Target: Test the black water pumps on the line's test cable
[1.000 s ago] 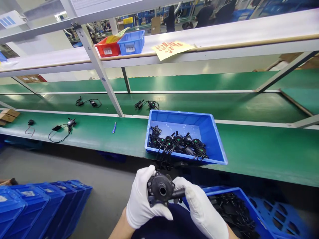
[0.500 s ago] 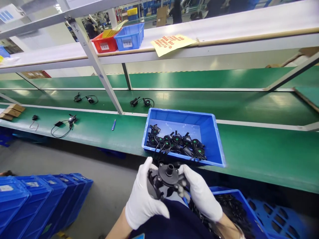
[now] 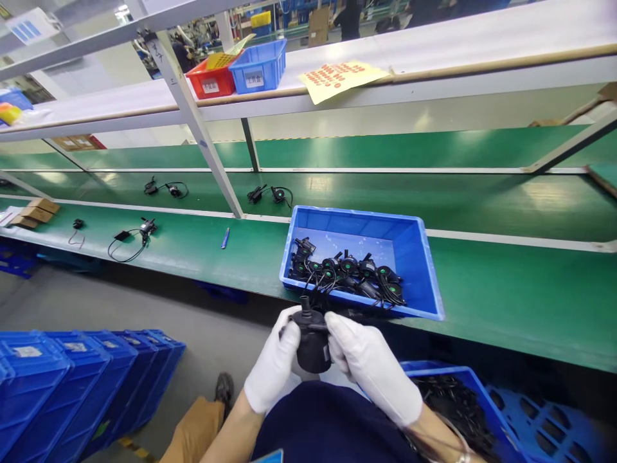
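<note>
Gloved hands grip a black pump [image 3: 312,344] over the lap: left hand [image 3: 272,368] wraps its side, right hand [image 3: 370,366] pinches its top rim. Beyond, a blue bin [image 3: 414,270] of matching pumps [image 3: 347,276] sits on the green conveyor [image 3: 506,289].

One camera sits on the person's head and looks forward and down, very close to the two gloved hands at 6 o'clock, with the blue bin [image 3: 409,257] near at 12 o'clock and the long green bench [image 3: 506,289] (reaching far toward 9 o'clock) behind.
</note>
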### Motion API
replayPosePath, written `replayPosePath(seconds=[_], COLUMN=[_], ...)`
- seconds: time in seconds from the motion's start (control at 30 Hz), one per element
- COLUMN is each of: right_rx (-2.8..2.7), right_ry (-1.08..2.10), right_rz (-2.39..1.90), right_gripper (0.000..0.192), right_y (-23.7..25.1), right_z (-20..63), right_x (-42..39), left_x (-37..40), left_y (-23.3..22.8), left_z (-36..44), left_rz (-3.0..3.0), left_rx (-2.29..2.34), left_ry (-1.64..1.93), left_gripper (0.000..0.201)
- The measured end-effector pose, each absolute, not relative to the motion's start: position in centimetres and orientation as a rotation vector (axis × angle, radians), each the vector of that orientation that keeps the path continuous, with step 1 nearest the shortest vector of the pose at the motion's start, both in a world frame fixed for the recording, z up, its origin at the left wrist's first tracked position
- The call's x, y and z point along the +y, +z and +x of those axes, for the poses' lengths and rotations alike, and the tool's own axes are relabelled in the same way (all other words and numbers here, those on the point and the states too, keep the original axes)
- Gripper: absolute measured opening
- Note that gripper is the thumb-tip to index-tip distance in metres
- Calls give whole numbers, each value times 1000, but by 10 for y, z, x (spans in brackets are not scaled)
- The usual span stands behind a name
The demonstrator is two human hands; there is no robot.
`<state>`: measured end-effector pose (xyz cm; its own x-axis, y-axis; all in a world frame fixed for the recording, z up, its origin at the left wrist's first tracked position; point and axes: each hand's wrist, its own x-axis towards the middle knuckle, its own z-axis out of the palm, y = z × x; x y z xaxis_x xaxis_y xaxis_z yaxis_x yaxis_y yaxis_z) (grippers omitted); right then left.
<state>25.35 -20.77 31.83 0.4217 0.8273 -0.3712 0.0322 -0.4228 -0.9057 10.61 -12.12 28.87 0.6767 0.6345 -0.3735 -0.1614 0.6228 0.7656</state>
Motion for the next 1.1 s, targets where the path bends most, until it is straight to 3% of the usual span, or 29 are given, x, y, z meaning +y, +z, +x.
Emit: replayPosePath(seconds=[0.13,0.27,0.4,0.57,0.63,0.7,0.77,0.87,0.9,0.97,1.1], right_rx=[-847,-918,-886,-867,-838,-831,-721,-468,-410,-338,-132], right_ry=[1191,1214,1233,1102,1102,1131,1265,1435,1457,1483,1472], right_rz=[-1640,-1648,-1687,-1767,-1783,-1691,-1434,-1114,-1075,-1020,-871], right_gripper=[71,66,61,37,55,51,43,70,81,88,72], right_y=[337,338,324,312,308,300,288,269,264,263,306], right_z=[245,240,239,238,234,231,229,229,229,230,237], right_x=[-223,-238,-244,-231,-222,-216,-216,-222,-223,-221,-201], left_x=[-118,-121,-119,-123,-132,-136,-128,-98,-88,-77,-90], left_y=[269,263,263,269,282,297,301,270,249,202,125], left_z=[118,118,118,118,112,104,96,96,99,110,130], left_rz=[427,143,115,476,696,909,1003,928,898,895,835], left_rx=[570,487,388,505,640,702,623,477,509,668,707], left_ry=[379,432,421,534,644,731,717,592,572,478,309], left_gripper=[48,19,18,52,50,52,67,89,87,64,28])
